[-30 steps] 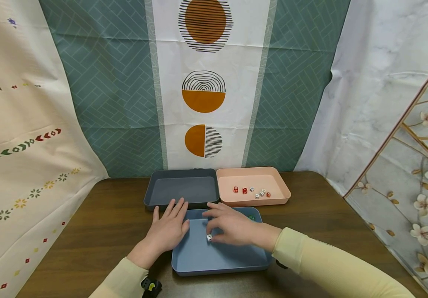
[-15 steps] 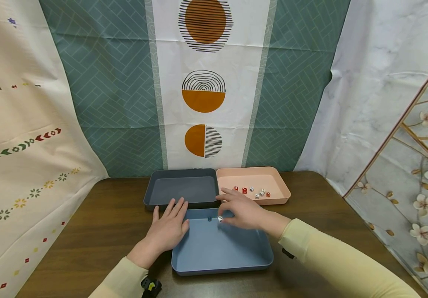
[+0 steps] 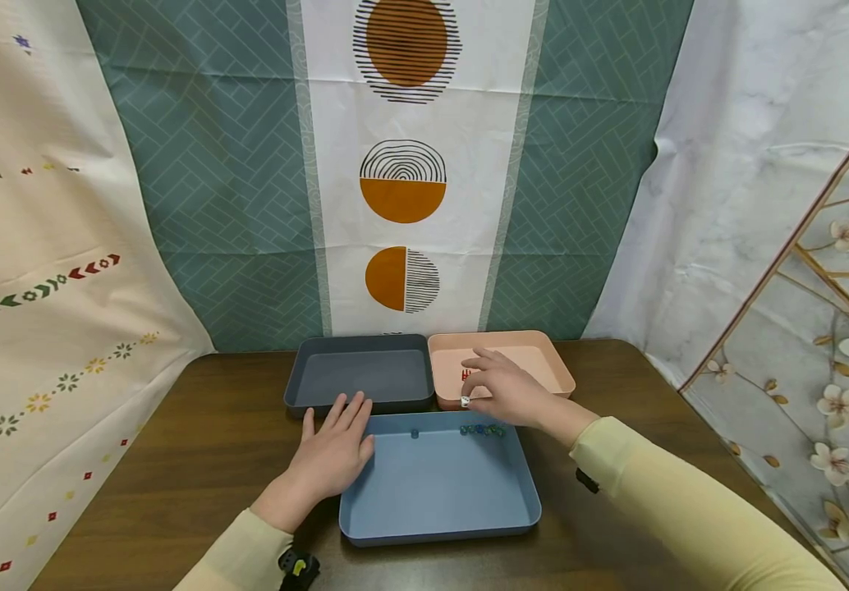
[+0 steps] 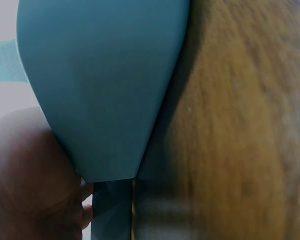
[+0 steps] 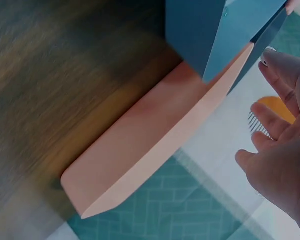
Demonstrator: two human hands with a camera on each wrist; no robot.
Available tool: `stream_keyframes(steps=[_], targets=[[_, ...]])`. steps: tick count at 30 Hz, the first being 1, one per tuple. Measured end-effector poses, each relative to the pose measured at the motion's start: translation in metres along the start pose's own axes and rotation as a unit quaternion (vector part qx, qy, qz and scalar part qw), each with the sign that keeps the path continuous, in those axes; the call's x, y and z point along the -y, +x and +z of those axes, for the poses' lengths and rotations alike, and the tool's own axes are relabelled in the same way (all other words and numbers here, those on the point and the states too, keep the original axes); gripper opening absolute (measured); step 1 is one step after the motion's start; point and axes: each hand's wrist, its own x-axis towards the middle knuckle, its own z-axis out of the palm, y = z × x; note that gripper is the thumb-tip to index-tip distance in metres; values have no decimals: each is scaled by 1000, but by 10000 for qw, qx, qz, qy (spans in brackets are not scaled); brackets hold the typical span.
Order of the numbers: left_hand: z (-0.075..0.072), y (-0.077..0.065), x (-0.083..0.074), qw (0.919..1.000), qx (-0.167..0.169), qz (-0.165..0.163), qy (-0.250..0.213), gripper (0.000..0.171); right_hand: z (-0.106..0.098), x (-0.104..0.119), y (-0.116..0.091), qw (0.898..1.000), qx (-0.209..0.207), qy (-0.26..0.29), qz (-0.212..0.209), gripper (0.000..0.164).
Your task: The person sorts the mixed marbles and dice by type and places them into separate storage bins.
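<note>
Here, the blue tray (image 3: 439, 488) and pink tray (image 3: 531, 355) hold dice (image 3: 480, 429); the right hand (image 3: 511, 394) pinches a white die (image 3: 465, 401), left hand (image 3: 328, 458) outspread.

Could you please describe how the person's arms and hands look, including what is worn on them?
The left hand and right hand are bare, without gloves. The left sleeve and right sleeve are pale yellow. A black device with a yellow-green mark sits at the left cuff; a small dark piece shows under the right one.
</note>
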Motion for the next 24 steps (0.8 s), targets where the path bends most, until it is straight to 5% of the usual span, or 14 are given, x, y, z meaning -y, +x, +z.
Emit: stream_keyframes(steps=[24], targets=[[-1,0,-1,10000,-4,0,54,65,-16,-45,-2,9974,-224,-404,548,6]])
